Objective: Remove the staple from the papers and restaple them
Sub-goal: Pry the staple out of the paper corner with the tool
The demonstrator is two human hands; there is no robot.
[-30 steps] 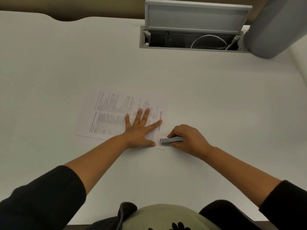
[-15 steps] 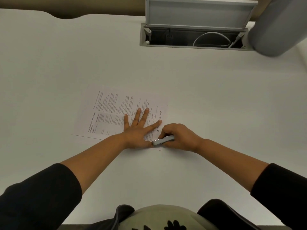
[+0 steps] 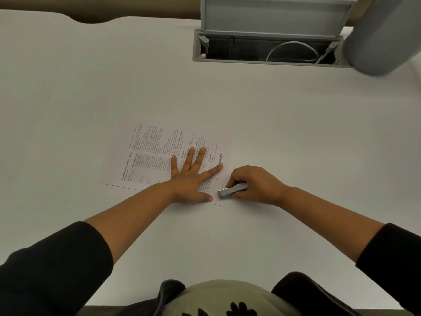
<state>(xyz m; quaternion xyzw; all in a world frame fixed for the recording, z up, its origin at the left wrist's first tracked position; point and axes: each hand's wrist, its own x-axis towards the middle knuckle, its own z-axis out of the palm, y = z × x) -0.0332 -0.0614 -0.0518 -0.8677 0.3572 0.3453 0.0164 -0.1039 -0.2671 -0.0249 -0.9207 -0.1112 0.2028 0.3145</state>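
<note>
Since half a second ago the right hand (image 3: 255,184) has drawn back a little to the right, so the small metal stapler (image 3: 232,190) it carries now lies just beside the right edge of the papers (image 3: 150,156) instead of tucked against the left thumb. The fingers are curled tight around the stapler, its grey tip poking out to the left, at the near right corner of the sheets. Whether the tip touches the paper cannot be told.

The papers lie flat on the white table (image 3: 296,133), a printed page turned sideways, a little left of the middle of the scene. The left hand (image 3: 193,179) presses down on their right half, palm flat and fingers spread wide, holding nothing, the thumb near the near edge and the index finger reaching toward the right edge. No staple can be made out at this size.

Both forearms are bare, with black sleeves (image 3: 52,265) pushed up at the near edge. At the far side of the table an open cable hatch (image 3: 266,50) shows a white cable (image 3: 293,50) coiled inside, its lid (image 3: 273,13) standing up behind it. A grey rounded object (image 3: 385,35) sits at the far right corner.
</note>
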